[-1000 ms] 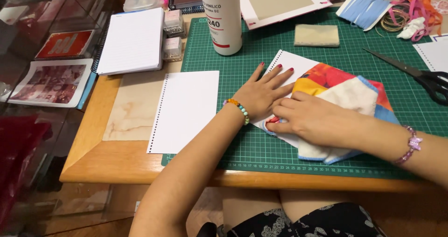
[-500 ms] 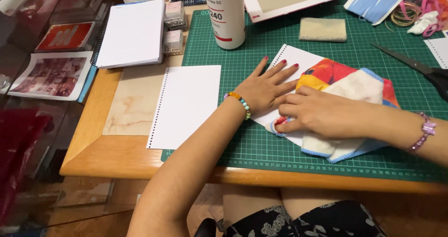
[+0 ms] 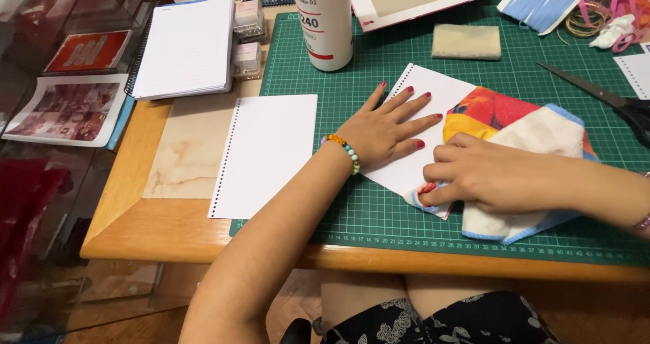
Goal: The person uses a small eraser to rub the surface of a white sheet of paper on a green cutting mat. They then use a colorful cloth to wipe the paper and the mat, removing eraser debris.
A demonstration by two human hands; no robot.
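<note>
**Green cutting mat, two hands on one sheet**

Wooden table (image 3: 169,239) carries a green gridded cutting mat (image 3: 379,215). Left hand (image 3: 379,131) lies flat, fingers spread, on a white punched paper sheet (image 3: 433,90). Right hand (image 3: 487,175), just beside it, presses a white blue-edged cloth (image 3: 542,131) onto the sheet's colourful part. Black scissors (image 3: 609,100) lie well apart.

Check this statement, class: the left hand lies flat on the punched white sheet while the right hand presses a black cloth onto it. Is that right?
Not quite. In the head view the left hand does lie flat on the punched white sheet, but the cloth under the right hand is white with a blue edge, not black.
</note>
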